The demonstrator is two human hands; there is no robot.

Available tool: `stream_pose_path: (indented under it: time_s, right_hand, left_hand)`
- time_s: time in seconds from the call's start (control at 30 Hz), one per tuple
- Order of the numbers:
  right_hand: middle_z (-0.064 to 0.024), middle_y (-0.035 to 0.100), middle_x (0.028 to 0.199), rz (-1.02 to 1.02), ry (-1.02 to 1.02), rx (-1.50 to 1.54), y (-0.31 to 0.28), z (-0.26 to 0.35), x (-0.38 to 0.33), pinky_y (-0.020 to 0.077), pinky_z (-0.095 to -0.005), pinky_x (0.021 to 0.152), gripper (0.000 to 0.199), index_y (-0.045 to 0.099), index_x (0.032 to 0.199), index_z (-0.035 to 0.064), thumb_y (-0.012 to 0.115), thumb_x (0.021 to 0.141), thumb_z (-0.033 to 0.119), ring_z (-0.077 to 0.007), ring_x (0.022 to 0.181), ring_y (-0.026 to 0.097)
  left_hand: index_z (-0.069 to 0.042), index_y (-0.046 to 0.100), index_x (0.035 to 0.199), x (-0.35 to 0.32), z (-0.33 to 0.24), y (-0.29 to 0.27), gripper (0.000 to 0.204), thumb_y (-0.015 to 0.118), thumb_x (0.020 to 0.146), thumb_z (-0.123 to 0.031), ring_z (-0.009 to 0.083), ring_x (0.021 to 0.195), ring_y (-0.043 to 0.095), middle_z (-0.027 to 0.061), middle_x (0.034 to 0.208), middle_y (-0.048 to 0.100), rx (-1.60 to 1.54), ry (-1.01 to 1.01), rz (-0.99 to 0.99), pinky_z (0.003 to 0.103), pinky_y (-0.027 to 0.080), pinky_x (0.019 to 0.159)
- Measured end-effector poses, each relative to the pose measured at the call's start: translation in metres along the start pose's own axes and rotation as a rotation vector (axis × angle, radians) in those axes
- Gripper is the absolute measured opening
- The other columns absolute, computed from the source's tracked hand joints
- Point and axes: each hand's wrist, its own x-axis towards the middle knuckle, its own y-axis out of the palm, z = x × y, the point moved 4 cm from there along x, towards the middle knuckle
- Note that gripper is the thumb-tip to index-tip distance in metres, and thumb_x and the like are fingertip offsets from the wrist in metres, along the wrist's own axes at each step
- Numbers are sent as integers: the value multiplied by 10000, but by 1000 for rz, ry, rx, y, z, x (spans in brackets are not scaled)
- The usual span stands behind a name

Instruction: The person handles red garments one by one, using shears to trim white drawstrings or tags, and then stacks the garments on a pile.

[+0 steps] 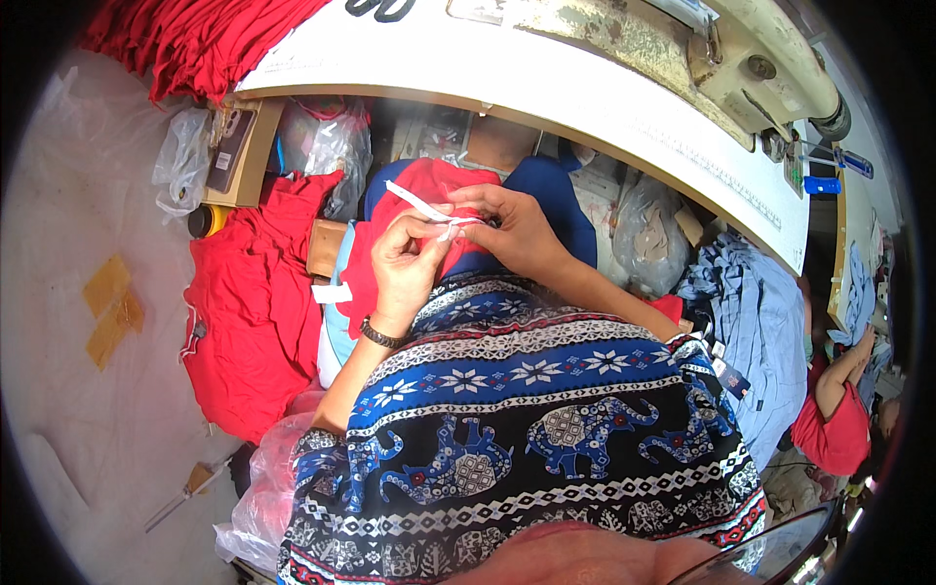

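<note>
A narrow white fabric strip is pinched between my two hands above my lap, its free end pointing up and to the left. My left hand, with a dark watch on its wrist, has thumb and forefinger closed on the strip. The fingertips of my right hand are pressed together on its other end, beside the red cloth. A red garment drapes over my lap under both hands. The exact spot where strip and cloth meet is partly covered by my fingers.
A white worktable curves ahead, bearing a pale sewing machine and a stack of red cloth. Red garments heap at my left; light blue garments lie at my right. Another person's arm shows far right.
</note>
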Motion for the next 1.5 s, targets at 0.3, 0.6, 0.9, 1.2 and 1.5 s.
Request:
stream_pose_path:
  time_s: [0.3,0.6,0.9,1.2,1.5]
  right_hand:
    - [-38,681,878,141,61,-155,2,9,1,487,-226,733,270,646,1080,-9,688,829,81,-69,831,603]
    - [-60,685,901,136,59,-4,2,1,8,491,-237,757,210,645,1040,-49,633,892,100,-83,850,611]
    - [-34,670,900,199,94,94,5,-11,11,483,-249,781,199,650,1020,-45,620,910,118,-83,862,601]
    - [-1,658,890,122,65,143,4,-20,10,476,-239,779,170,667,982,-27,617,905,116,-67,854,584]
    - [-39,676,910,38,99,158,-4,-28,10,478,-246,801,183,676,975,-34,605,912,122,-86,866,598]
  left_hand:
    - [0,576,832,-1,8,-10,109,666,825,62,106,827,606,95,932,645,145,22,-55,225,494,725]
    - [0,602,930,10,8,-11,45,617,889,8,80,828,580,61,971,641,-134,-135,-37,216,477,720]
    - [-14,594,949,8,12,-10,49,610,902,-11,90,833,619,67,960,661,-176,-142,-48,226,510,746]
    - [-26,557,896,10,16,-11,100,636,870,28,66,744,609,57,864,651,-99,-110,-51,188,490,647]
    - [-42,586,956,62,0,-8,156,691,841,-49,85,805,598,22,863,626,280,-201,199,227,482,708]
